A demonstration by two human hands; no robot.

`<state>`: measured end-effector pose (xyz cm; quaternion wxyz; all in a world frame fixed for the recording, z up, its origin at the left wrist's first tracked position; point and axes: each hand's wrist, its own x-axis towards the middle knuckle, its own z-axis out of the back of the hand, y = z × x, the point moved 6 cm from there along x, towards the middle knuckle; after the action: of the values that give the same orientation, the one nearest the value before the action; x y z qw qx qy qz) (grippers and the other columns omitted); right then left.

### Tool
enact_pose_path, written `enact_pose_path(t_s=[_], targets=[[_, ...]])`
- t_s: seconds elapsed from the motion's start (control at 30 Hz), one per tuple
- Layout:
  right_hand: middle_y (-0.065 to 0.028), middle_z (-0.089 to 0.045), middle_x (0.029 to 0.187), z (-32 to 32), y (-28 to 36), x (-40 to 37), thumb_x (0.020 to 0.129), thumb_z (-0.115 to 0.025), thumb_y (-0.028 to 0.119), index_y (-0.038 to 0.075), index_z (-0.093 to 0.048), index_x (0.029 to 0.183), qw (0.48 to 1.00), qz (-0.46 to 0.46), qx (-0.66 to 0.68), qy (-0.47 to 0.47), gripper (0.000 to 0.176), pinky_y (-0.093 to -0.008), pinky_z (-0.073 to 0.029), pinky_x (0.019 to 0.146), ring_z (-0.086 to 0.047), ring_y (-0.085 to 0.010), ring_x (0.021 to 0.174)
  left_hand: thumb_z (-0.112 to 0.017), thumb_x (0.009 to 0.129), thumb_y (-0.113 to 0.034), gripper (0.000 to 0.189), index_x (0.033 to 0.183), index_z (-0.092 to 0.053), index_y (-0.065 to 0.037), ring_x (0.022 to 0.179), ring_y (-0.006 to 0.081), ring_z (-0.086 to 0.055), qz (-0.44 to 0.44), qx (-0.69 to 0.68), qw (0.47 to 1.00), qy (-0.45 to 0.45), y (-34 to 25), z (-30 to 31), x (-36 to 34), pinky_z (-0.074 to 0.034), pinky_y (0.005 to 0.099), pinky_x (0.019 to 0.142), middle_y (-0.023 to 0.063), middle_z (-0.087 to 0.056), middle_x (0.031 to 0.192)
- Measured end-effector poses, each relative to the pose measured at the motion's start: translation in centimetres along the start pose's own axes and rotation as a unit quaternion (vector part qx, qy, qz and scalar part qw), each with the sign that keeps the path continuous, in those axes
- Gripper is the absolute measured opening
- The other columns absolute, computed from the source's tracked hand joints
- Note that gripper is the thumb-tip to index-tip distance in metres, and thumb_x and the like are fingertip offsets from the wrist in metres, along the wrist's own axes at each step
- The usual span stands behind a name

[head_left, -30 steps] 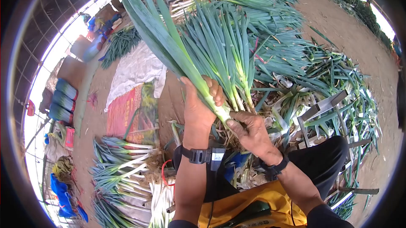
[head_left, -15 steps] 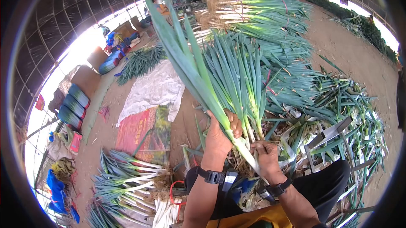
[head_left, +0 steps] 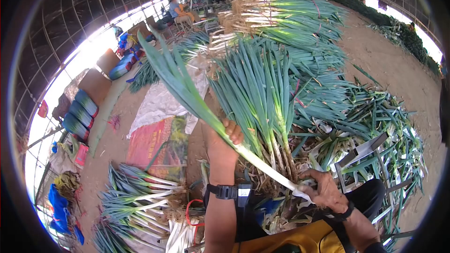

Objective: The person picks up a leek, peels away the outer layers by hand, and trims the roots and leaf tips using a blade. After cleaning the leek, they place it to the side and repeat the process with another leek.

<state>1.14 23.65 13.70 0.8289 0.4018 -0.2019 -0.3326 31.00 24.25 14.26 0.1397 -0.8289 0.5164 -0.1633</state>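
Observation:
A long green onion (head_left: 269, 171) slants across the head view, its broad green leaves up at the left and its white stalk low at the right. My left hand (head_left: 225, 143) is wrapped round it where green turns to white. At the root end, my right hand (head_left: 326, 189) has its fingers closed on the stalk's tip, beside a loose white strip of skin. Just behind stands a bunch of unpeeled green onions (head_left: 260, 93), leaves up and brownish bases down, near both hands. Stripped leaf waste lies under and around my right hand.
White-stalked green onions (head_left: 150, 199) lie at lower left by a red band (head_left: 190, 213). A big heap (head_left: 290, 14) fills the back. Trimmed leaves (head_left: 379, 126) surround a metal frame (head_left: 363, 150) at right. A red printed sack (head_left: 152, 147) lies left. A person (head_left: 178, 9) sits far back.
My left hand has shifted left and down with the green onion, which now tilts flatter. My right hand has moved right and down, now at the root end.

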Motion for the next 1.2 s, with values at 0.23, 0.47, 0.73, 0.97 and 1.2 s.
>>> enact_pose_path(t_s=[0.23,0.47,0.73,0.97,1.2], targets=[[-0.0155,-0.070,0.081,3.3,-6.7,-5.5,0.079,-0.075,0.018,0.001,-0.071,0.092,0.974,0.026,-0.116,0.192,0.022,-0.0336,-0.052,0.065,-0.068,-0.0284,0.069,-0.062,0.091,-0.045,0.044,0.093,-0.052,-0.002,0.066,0.0118,-0.042,-0.017,-0.139,0.986,0.089,-4.0,1.6,-0.2,-0.040,0.0253,0.057,0.0003,-0.044,0.076],[-0.0167,-0.065,0.089,7.9,-4.9,-6.9,0.072,-0.075,0.014,0.002,-0.072,0.089,0.986,0.070,-0.151,-0.008,0.021,-0.0395,-0.046,0.065,-0.061,-0.0340,0.076,-0.055,0.091,-0.057,0.051,0.080,-0.049,-0.007,0.057,0.0125,-0.041,-0.057,0.009,0.998,-0.008,-5.3,4.1,0.8,-0.039,0.0254,0.054,0.0024,-0.047,0.070],[-0.0176,-0.062,0.114,4.6,0.4,-4.8,0.073,-0.075,0.017,0.001,-0.064,0.069,0.934,0.174,0.287,0.124,0.020,-0.0448,-0.039,0.096,-0.053,-0.0333,0.116,-0.057,0.094,-0.042,0.040,0.082,-0.049,-0.004,0.063,0.0133,-0.045,0.053,-0.206,0.977,0.016,-3.3,4.5,1.7,-0.041,0.0258,0.056,0.0035,-0.046,0.070],[-0.0150,-0.066,0.073,1.8,4.0,-6.1,0.086,-0.066,0.026,0.004,-0.051,0.062,0.821,0.176,0.535,0.100,0.036,-0.0407,-0.044,0.077,-0.064,-0.0283,0.072,-0.063,0.091,-0.024,0.026,0.086,-0.048,-0.004,0.066,0.0122,-0.047,0.045,-0.163,0.986,0.007,-2.1,3.5,0.6,-0.044,0.0265,0.060,0.0021,-0.048,0.076],[-0.0049,-0.051,0.059,2.9,2.7,-9.2,0.089,-0.068,0.026,0.008,-0.042,0.058,0.910,0.055,0.406,-0.056,0.044,-0.0336,-0.039,0.063,-0.050,-0.0178,0.058,-0.060,0.091,-0.046,0.044,0.081,-0.046,-0.005,0.062,0.0112,-0.044,0.007,-0.103,0.990,-0.093,-1.9,4.3,0.8,-0.040,0.0240,0.055,0.0006,-0.045,0.071]])
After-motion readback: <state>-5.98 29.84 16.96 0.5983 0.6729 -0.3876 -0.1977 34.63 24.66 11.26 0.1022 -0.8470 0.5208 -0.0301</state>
